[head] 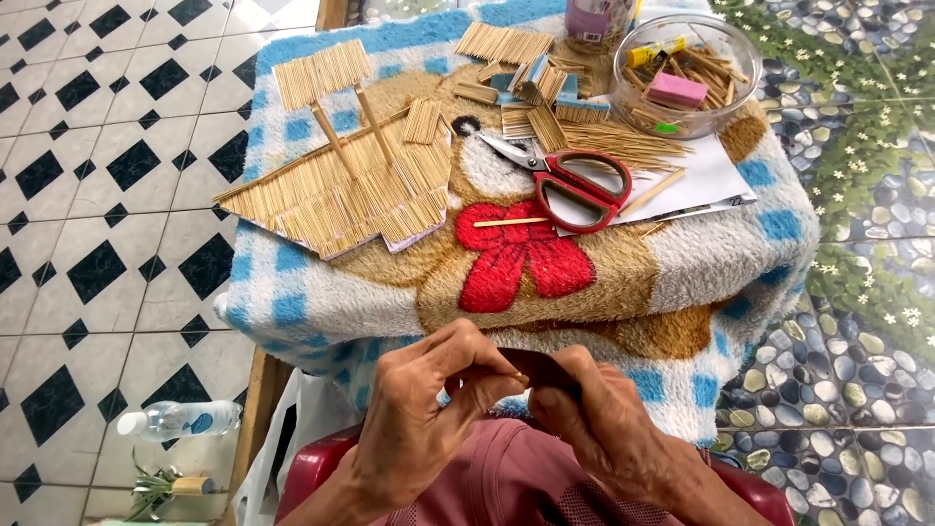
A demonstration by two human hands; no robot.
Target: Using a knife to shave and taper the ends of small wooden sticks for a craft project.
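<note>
My left hand and my right hand meet close to my lap at the table's near edge, fingertips pinched together on a small dark piece with a thin wooden stick end between them. Farther off on the table lies a flat model made of many toothpick-like sticks. Red-handled scissors rest on a white paper sheet, with a single loose stick beside them.
A blue-checked towel with a bear picture covers the table. A clear bowl holds sticks, a pink eraser and a yellow tube. Bundles of cut sticks lie at the back. A plastic bottle lies on the tiled floor.
</note>
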